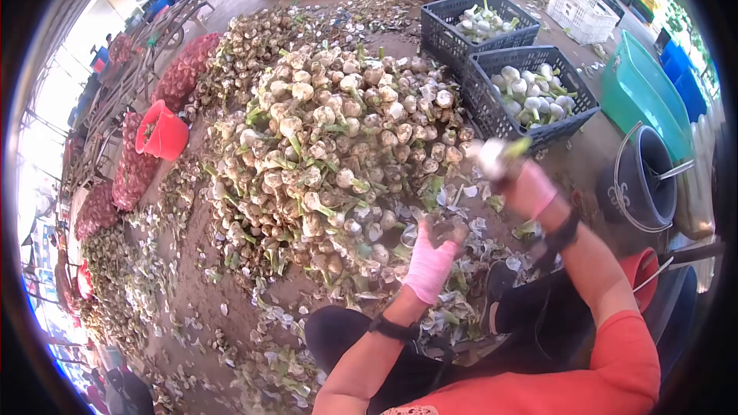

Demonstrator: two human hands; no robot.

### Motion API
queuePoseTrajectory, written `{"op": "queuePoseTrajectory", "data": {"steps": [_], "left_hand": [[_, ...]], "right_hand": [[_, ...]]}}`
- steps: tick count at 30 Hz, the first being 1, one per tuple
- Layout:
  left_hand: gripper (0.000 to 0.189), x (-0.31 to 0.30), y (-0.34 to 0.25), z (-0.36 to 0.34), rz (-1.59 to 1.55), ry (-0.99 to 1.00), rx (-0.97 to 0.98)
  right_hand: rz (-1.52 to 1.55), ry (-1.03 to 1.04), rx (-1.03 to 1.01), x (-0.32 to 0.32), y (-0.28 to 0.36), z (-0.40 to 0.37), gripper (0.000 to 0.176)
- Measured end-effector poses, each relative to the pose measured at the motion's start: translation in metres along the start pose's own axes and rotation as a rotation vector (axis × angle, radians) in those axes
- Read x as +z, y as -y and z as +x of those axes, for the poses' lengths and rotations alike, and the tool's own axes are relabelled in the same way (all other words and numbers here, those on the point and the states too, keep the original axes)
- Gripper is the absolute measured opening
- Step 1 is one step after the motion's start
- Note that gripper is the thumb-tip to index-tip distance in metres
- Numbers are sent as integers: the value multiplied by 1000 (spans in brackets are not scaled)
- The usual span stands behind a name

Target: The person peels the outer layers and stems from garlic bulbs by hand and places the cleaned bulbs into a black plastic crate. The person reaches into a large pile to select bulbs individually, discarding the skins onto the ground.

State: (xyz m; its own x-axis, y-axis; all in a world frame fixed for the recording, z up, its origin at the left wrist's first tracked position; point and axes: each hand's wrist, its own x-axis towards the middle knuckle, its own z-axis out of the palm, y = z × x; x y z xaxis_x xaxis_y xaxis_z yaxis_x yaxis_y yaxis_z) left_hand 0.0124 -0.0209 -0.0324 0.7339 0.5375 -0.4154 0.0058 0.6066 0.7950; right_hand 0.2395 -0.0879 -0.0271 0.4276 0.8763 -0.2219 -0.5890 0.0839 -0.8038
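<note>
My right hand [530, 189], in a pink glove, is closed on a pale garlic bulb [494, 158] with a short green stem. Motion blurs the bulb and fingers, which are raised near the front crate. Lower and to the left, my left hand [432, 263], also pink-gloved, reaches to the edge of the garlic heap [330, 138]. Its fingertips merge with a brownish blur, and I cannot tell whether they grip a bulb. The heap holds soil-stained bulbs with cut green stems. Peeled skins [469, 250] litter the ground around both hands.
Two black crates [565, 135] [430, 42] hold cleaner white bulbs. At right are a teal tub [626, 84], a dark bucket [615, 177] and a red container [649, 273]. A red bucket [171, 134] and filled mesh sacks [131, 165] line the left. A white crate [580, 11] stands behind.
</note>
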Motion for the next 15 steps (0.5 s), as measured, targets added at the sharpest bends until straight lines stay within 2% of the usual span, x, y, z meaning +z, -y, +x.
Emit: {"op": "queuePoseTrajectory", "data": {"steps": [1,2,3,5,7,8,9,10,11,13,15], "left_hand": [[70,3,-3,-4,-8,-7,2],[70,6,-4,-7,17,54,-6],[70,8,-2,-8,43,115,-13],[70,11,3,-10,13,148,-16],[69,12,0,-13,48,135,14],[69,11,-4,-14,43,124,14],[67,9,-8,-13,40,121,32],[66,6,-12,-13,40,116,50],[66,4,-14,-13,40,100,51],[63,1,-18,-14,-92,73,76],[61,0,-27,-15,-62,41,124]], "right_hand": [[132,-78,-161,-8,23,19,36],[285,-51,-250,-48,40,44,27],[385,-184,-243,-40,64,47,17],[289,-247,-246,-80,46,85,11],[-417,-139,-317,-78,16,99,9],[-800,58,-461,-66,-3,105,9],[-1176,271,-603,-23,-26,105,12],[-659,26,145,26,-44,96,20],[-1124,184,4,38,-79,107,31],[-1533,252,-230,67,-133,125,44],[-1506,182,-179,101,-170,143,52]]}}
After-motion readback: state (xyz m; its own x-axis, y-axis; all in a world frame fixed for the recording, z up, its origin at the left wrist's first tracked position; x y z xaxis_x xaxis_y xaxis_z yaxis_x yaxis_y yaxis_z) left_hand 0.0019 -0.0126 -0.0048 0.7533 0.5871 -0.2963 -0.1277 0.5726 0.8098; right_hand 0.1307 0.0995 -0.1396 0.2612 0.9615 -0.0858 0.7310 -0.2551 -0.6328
